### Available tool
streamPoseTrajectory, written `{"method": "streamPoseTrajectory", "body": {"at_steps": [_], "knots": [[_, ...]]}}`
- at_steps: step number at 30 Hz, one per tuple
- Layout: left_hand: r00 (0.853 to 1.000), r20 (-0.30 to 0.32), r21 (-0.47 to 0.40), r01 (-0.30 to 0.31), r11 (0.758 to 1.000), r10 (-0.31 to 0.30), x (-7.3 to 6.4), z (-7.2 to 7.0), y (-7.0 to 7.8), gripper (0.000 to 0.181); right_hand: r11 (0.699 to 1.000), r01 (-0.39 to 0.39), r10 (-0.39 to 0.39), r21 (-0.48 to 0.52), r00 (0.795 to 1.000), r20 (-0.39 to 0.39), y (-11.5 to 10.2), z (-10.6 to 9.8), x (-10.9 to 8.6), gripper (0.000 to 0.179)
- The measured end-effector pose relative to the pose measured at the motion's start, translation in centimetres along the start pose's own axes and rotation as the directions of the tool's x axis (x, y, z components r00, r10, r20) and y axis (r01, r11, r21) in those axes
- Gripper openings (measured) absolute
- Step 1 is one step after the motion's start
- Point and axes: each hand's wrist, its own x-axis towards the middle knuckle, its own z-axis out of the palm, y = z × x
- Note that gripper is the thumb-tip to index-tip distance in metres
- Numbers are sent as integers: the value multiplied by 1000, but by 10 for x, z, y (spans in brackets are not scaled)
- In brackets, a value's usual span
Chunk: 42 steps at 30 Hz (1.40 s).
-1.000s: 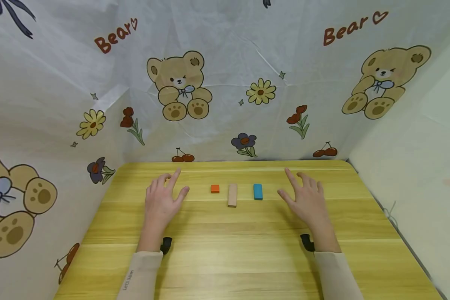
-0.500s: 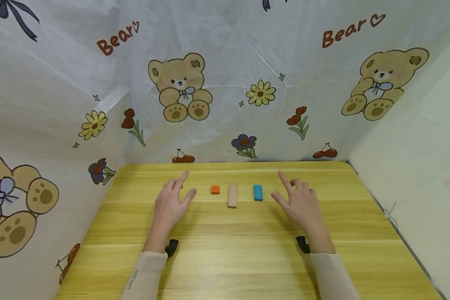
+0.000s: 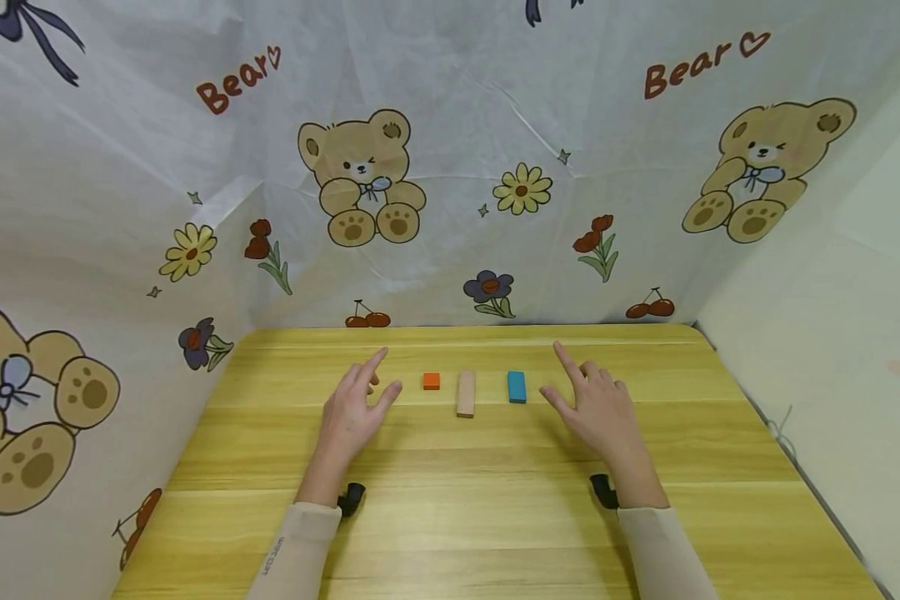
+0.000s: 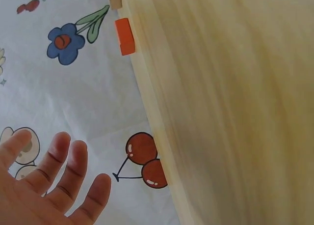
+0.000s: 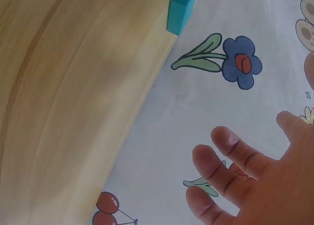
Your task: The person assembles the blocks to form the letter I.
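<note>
Lying apart in a row near the centre of the head view are three blocks: a small orange block with a squarish top (image 3: 431,382), a long beige rectangular wooden block (image 3: 466,394) and a blue rectangular block (image 3: 517,387), all on the yellow wood-grain table (image 3: 468,517). The left hand (image 3: 354,410) is at centre left, nearest the orange block and apart from it; its fingers are released, some partly hidden behind the index finger. The right hand (image 3: 598,412) is at centre right, nearest the blue block and apart from it; its fingers are likewise released, index and thumb extended. A black fitting (image 3: 352,499) of unclear kind shows partly at each wrist. The pale sleeves (image 3: 297,546) are cut off at the lower edge; lettering on the left one is illegible. In the left wrist view, the upper edge cuts off the beige block; in the right wrist view, it cuts off the blue block. Both wrist views crop the hands at the lower corners. White printed cloth (image 3: 450,92) fills the upper frame.
</note>
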Motion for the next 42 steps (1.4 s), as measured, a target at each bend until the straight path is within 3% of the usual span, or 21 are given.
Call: {"method": "streamPoseTrajectory", "body": {"at_steps": [11, 20, 29, 35, 42], "knots": [[1000, 23, -39, -6, 999, 7, 2, 6, 0, 63, 988, 27, -32, 155, 999, 30, 1, -2, 2, 80], [994, 110, -56, -18, 998, 24, 6, 12, -2, 64, 933, 9, -59, 361, 990, 127, 6, 14, 9, 81], [979, 198, -105, -31, 994, 52, 8, 18, 3, 64, 912, 5, -79, 411, 983, 165, 6, 24, 12, 83], [974, 220, -153, -27, 988, 61, 10, 27, 9, 62, 900, 5, -99, 437, 976, 192, 5, 29, 15, 85], [964, 260, -208, -3, 978, 58, 11, 41, 11, 60, 867, -45, -93, 496, 964, 250, 5, 34, 14, 87]]}}
